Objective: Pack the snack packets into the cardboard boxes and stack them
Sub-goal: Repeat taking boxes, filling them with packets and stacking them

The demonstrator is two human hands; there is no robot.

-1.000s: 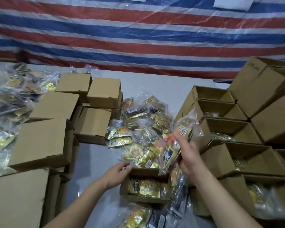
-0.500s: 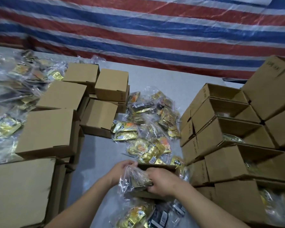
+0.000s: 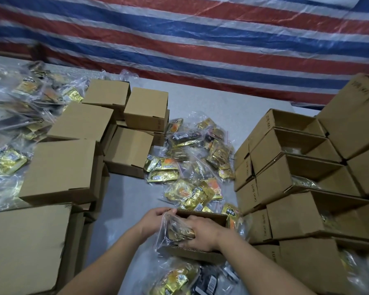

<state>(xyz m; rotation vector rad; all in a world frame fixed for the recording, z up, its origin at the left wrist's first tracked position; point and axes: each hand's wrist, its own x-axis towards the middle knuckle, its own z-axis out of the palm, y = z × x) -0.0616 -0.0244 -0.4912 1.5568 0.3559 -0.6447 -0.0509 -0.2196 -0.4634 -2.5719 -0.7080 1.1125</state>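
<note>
- The small open brown cardboard box (image 3: 200, 218) sits on the grey bench (image 3: 126, 205) directly in front of the person, between both forearms, its long axis running left to right across the view.
- The clear plastic bag of gold and dark snack packets (image 3: 176, 229) lies at the box's left half, partly inside the opening and partly bulging over the left and near rims.
- The right hand (image 3: 200, 232) is the nearer one for pushing: it lies on top of the bag, fingers curled over it and pressing downward into the box.
- The left hand (image 3: 156, 218) holds the box's far left corner, fingers curled on the rim and the bag's upper edge, steadying it.
- Judged from this, the bag needs to go down and to the right, towards the free right half of the box.
- Open brown boxes (image 3: 307, 177) already holding packets are stacked just to the right, nearer the right hand; closed boxes (image 3: 60, 169) stand to the left.
</note>
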